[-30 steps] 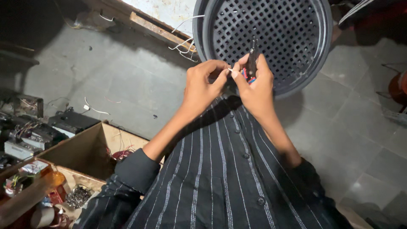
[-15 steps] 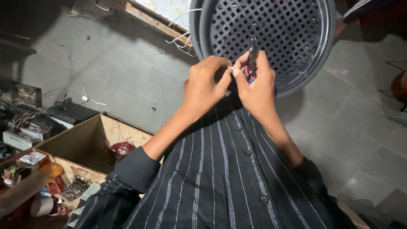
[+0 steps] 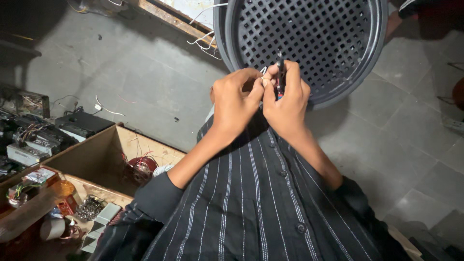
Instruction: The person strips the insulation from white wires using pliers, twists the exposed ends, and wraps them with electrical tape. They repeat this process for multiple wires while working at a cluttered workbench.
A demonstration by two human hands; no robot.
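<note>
Compared with half a second back, the hands are sitting a bit lower against the basket and the cardboard box has slid further into view on the left, so the head is tilting down some.

Only the head view here. The left hand (image 3: 235, 102) and right hand (image 3: 285, 99) are pressing together right in front of the chest, fingertips meeting. The right hand is clamping a slim dark pen-shaped tool with a red band (image 3: 280, 76), pointing up, thumb and fingers wrapped tight around it. The left hand is pinching something tiny and pale (image 3: 264, 71) at the spot where the thumbs meet, but honestly it's mostly covered by fingers, so I can't tell what it is.

Behind the hands, a round dark plastic lattice basket (image 3: 338, 34) is standing tilted, its top and right rim cut off by the frame. White loose wires (image 3: 203, 38) are trailing beside it. The black striped shirt (image 3: 251, 203) is blocking the whole lower middle.

On the left, an open brown cardboard box (image 3: 96, 159) is holding a red wire spool (image 3: 141, 166), half in shadow. Further left, a jumble of electronic parts (image 3: 34, 140) is too dark to sort out.
</note>
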